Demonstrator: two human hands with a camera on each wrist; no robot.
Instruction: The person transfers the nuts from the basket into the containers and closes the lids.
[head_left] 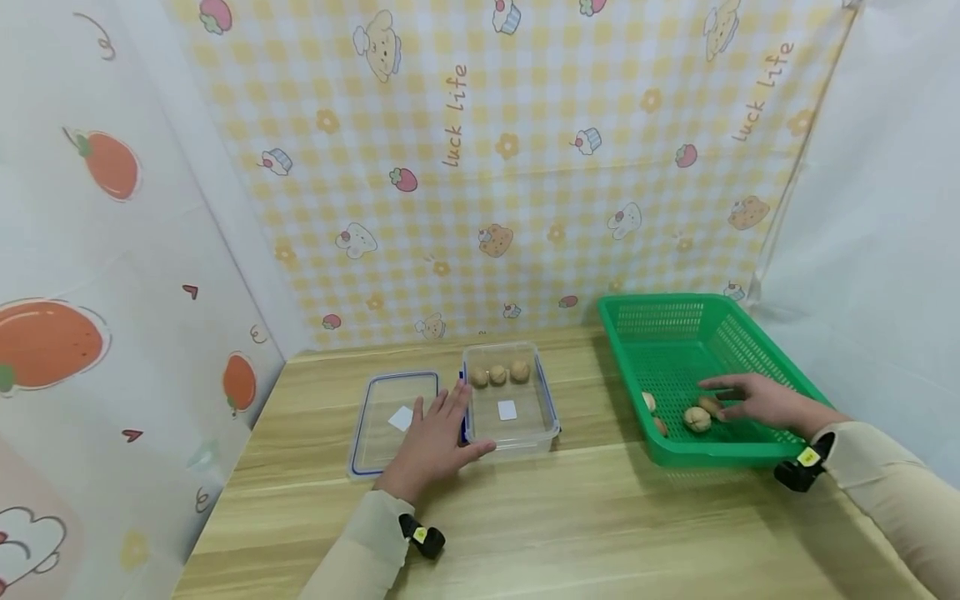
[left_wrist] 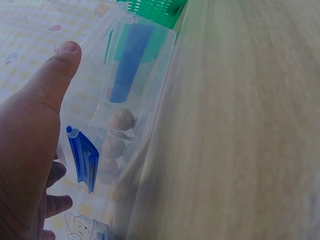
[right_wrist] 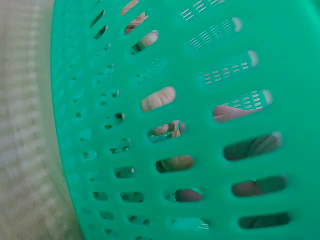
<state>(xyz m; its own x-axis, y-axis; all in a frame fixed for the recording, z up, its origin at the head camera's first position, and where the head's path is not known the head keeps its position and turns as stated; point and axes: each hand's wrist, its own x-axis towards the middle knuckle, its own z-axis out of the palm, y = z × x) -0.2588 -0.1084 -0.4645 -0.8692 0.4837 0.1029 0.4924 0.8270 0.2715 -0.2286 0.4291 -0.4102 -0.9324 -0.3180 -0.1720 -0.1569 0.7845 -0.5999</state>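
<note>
My left hand (head_left: 435, 442) lies with fingers spread at the left side of a clear plastic box (head_left: 543, 429), thumb over its near rim. Blue clips (left_wrist: 85, 160) hang on the box, seen in the left wrist view. Three walnuts (head_left: 498, 375) sit in a row at its far end. Inside a green basket (head_left: 675, 454), my right hand (head_left: 765, 404) reaches low, its fingers fairly straight around a walnut (head_left: 707, 405); contact is hard to tell. Another walnut (head_left: 697, 419) lies just left of it. The basket wall mostly hides this hand in the right wrist view.
A clear lid (head_left: 375, 425) with a blue seal lies left of the box, partly behind the left hand. More walnuts (head_left: 649, 403) show along the basket's left wall. A yellow checked cloth (head_left: 420, 275) hangs behind the wooden table (head_left: 555, 525).
</note>
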